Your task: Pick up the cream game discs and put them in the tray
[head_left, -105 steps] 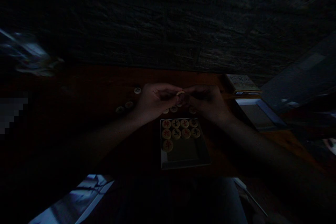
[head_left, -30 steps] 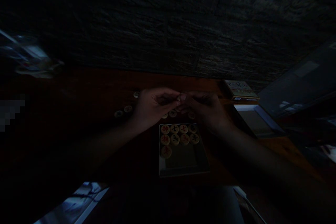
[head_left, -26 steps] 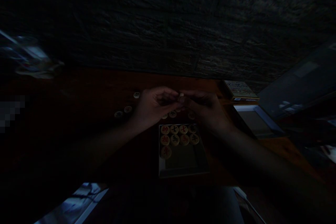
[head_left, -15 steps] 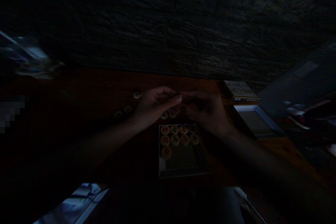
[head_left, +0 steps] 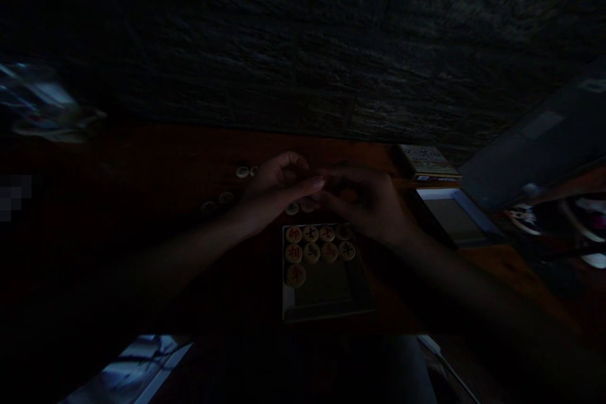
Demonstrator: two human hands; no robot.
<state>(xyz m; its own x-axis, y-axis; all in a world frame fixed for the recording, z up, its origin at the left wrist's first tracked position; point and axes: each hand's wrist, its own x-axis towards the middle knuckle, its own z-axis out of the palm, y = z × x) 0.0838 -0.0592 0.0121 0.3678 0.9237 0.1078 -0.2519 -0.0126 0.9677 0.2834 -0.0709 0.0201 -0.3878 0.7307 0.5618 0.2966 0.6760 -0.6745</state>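
My left hand [head_left: 279, 192] and my right hand [head_left: 367, 199] meet at the fingertips over the wooden table [head_left: 156, 164]. Both are closed, thumbs against fingers; the dim light hides what lies between them. Just below them sits a shallow box [head_left: 326, 293] with rows of round Chinese chess pieces [head_left: 311, 253] bearing red and black characters. The top two rows are filled, and one red piece [head_left: 296, 276] starts the third row at the left. Under my hands, partly covered, are loose pieces [head_left: 292, 208]. Several more pieces [head_left: 226, 198] lie to the left.
At the back right stands a closed printed box [head_left: 428, 161], with an open box lid or tray [head_left: 459, 218] in front of it. A dark stone wall [head_left: 303, 63] rises behind the table. Something clear and plastic-like [head_left: 47, 104] is at the far left.
The view has shifted slightly, so everything appears a little further left. My hands stay together at the fingertips, and the pieces in the box are the same.
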